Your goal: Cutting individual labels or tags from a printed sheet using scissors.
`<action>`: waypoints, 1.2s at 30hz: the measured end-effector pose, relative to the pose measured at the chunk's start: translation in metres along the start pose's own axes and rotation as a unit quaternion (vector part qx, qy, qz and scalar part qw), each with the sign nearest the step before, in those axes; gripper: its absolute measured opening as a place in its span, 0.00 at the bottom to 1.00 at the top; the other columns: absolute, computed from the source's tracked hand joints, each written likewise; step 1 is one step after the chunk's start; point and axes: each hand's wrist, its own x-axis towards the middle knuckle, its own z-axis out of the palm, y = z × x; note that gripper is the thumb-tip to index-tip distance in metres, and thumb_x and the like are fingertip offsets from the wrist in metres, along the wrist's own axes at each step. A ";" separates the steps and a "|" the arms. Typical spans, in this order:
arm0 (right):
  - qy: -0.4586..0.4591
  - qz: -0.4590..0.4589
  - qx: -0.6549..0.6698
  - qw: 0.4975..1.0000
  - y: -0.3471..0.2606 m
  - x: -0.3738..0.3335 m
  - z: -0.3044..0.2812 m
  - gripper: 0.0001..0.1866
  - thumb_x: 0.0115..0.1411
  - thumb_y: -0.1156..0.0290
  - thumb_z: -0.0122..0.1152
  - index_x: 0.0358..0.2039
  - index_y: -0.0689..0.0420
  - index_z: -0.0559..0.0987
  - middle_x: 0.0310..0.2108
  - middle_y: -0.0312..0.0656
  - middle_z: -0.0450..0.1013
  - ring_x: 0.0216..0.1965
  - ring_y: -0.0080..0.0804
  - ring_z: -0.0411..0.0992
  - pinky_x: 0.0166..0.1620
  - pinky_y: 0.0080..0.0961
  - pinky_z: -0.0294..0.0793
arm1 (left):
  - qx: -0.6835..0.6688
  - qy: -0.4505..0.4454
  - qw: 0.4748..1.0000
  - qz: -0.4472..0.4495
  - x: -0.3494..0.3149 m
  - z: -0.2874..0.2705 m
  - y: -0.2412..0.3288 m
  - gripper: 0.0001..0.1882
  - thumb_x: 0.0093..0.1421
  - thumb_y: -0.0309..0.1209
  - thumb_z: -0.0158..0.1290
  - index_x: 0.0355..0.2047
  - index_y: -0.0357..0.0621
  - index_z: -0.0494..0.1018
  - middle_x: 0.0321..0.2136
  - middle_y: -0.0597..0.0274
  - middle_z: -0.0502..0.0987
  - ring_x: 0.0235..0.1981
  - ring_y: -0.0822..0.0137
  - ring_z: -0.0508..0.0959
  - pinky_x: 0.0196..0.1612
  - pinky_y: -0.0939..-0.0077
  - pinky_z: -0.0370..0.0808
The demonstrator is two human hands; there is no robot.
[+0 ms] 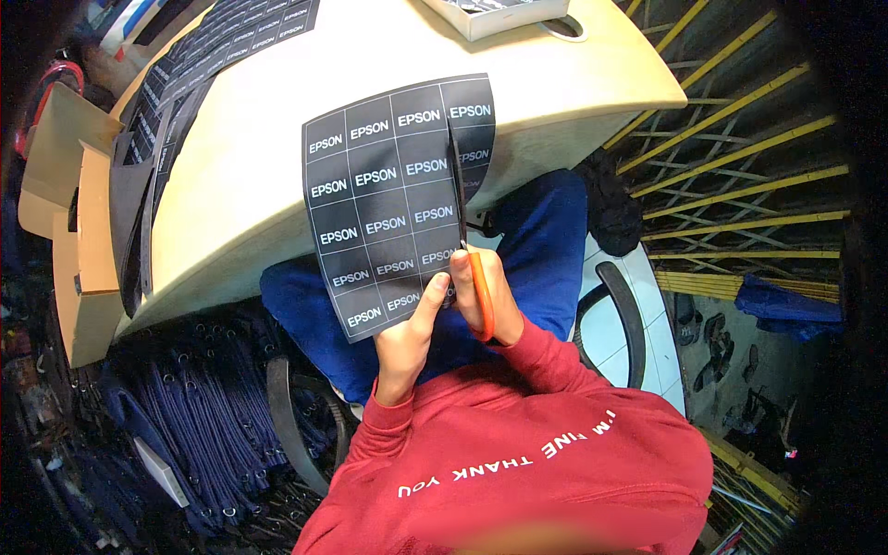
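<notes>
A black sheet point(379, 199) printed with a grid of white-lettered rectangles is held up over my lap, its far part above the table's near edge. My left hand point(407, 338) grips its lower edge, the thumb lying on top. Orange-handled scissors point(481, 296) are in my right hand point(495, 291), fingers closed about the handle. Their dark blade runs up along the line beside the sheet's rightmost column. Part of that column shows to the right of the blade. The lower blade is hidden by the sheet.
More printed black sheets point(240, 37) lie at the far left of the pale curved table point(250, 148). A white box point(499, 17) and a tape roll point(566, 30) sit at its far edge. An open cardboard box point(88, 222) stands left; dark blue straps point(203, 407) hang below.
</notes>
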 end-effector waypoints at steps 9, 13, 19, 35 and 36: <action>0.002 -0.010 0.020 1.000 -0.002 0.001 -0.001 0.34 0.64 0.43 0.39 0.22 0.65 0.70 0.15 0.40 0.63 0.21 0.24 0.61 0.25 0.27 0.63 | 0.009 -0.007 1.000 -0.012 -0.001 -0.003 -0.002 0.11 0.55 0.22 0.57 0.40 0.34 0.74 0.36 0.61 0.77 0.35 0.71 0.76 0.39 0.79 0.72; 0.007 -0.012 0.018 1.000 0.007 0.007 -0.005 0.37 0.63 0.38 0.36 0.26 0.67 0.70 0.18 0.42 0.64 0.24 0.24 0.62 0.27 0.27 0.65 | 0.043 -0.021 0.999 0.006 -0.007 -0.002 -0.003 0.12 0.55 0.22 0.58 0.40 0.34 0.74 0.36 0.60 0.77 0.35 0.70 0.76 0.40 0.78 0.72; 0.042 -0.029 0.063 0.997 0.003 0.011 0.002 0.38 0.62 0.37 0.36 0.26 0.66 0.71 0.18 0.41 0.65 0.24 0.24 0.63 0.28 0.28 0.65 | 0.048 -0.016 0.999 0.009 -0.011 -0.003 -0.008 0.13 0.54 0.22 0.58 0.40 0.34 0.73 0.37 0.60 0.76 0.36 0.69 0.76 0.41 0.77 0.72; 0.034 -0.019 -0.037 0.999 0.002 0.011 -0.012 0.32 0.63 0.43 0.44 0.20 0.64 0.68 0.13 0.42 0.61 0.18 0.25 0.59 0.23 0.29 0.62 | 0.085 -0.016 0.996 0.027 -0.011 -0.005 -0.008 0.14 0.54 0.22 0.59 0.41 0.33 0.73 0.37 0.59 0.76 0.36 0.68 0.76 0.41 0.75 0.72; 0.038 -0.019 -0.033 0.999 0.002 0.011 -0.012 0.32 0.63 0.44 0.45 0.20 0.64 0.68 0.12 0.42 0.60 0.18 0.25 0.58 0.23 0.29 0.62 | 0.079 -0.015 0.996 0.025 -0.010 -0.005 -0.007 0.14 0.54 0.22 0.59 0.41 0.33 0.73 0.37 0.59 0.76 0.36 0.67 0.76 0.42 0.75 0.72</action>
